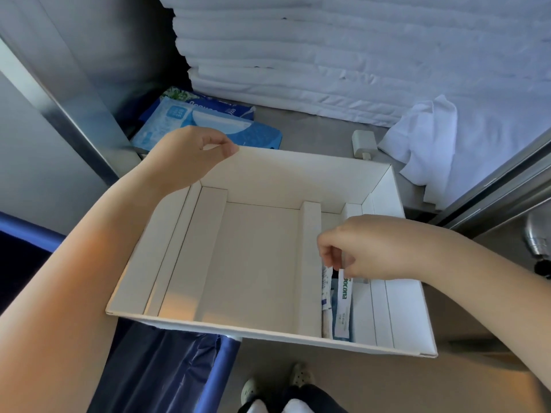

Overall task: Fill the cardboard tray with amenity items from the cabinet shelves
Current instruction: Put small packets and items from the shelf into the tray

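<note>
A tall stack of folded white linens [343,49], soft and lightly ribbed at the folds, is piled along the back edge of the grey cabinet shelf [313,129]. In front of the shelf a cardboard tray [256,263] is held up. It is white, smooth and rectangular, with low upright walls. Its floor is split lengthwise by flat cardboard strips into a broad middle bay and narrow side bays. Below the tray's near left corner, a glossy dark blue plastic bag [161,368] is seen in creased folds. At the shelf's right edge a crumpled white cloth [426,144] is heaped. At its left edge, flat blue tissue packs [190,123] in shiny film are stacked.

The rim of the tray's far wall, close to the far left corner, is pinched between the thumb and curled fingers of the left hand [185,156]. The right hand [366,245] is lowered into the narrow bay by the tray's right side. There the top end of a slim white sachet [343,305] with green lettering is gripped between thumb and fingertips. A second thin packet [326,284] stands just beside it, against the divider.

A small white plug adapter [363,143], boxy with rounded edges, lies on the shelf just beyond the tray's far right corner.
</note>
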{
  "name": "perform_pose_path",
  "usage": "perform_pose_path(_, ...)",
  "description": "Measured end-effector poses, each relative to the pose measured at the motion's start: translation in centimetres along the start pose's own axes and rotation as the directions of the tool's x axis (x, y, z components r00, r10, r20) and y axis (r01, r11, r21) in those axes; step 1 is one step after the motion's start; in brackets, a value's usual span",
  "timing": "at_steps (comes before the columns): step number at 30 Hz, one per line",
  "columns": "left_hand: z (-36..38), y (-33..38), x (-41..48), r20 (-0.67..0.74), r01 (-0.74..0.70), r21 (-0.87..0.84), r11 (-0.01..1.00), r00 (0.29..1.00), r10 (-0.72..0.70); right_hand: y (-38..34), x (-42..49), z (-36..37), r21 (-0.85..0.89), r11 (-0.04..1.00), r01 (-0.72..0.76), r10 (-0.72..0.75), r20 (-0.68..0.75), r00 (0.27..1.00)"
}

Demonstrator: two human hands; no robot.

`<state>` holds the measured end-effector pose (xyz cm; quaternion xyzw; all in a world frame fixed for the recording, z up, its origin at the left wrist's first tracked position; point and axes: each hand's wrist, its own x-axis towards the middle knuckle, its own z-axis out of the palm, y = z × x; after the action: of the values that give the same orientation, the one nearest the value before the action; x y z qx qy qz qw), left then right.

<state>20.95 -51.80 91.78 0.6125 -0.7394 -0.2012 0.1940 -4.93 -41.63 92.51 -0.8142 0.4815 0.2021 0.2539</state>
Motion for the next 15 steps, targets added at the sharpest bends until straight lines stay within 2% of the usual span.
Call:
perform_pose_path(10, -0.11, 0.5, -0.32, -0.002, 0.045, 0.032, 0.998, 0.999, -0.045, 0.93, -0.04, -0.23, 0.033, 0.992, 0.126, -0.128, 0.09, 0.988)
perform_pose_path(15, -0.25, 0.54, -0.31, 0.001, 0.052, 0.042, 0.998, 0.999, -0.052, 0.79, -0.28, -0.5, -0.03, 0.988, 0.151, -0.15, 0.031, 0.988)
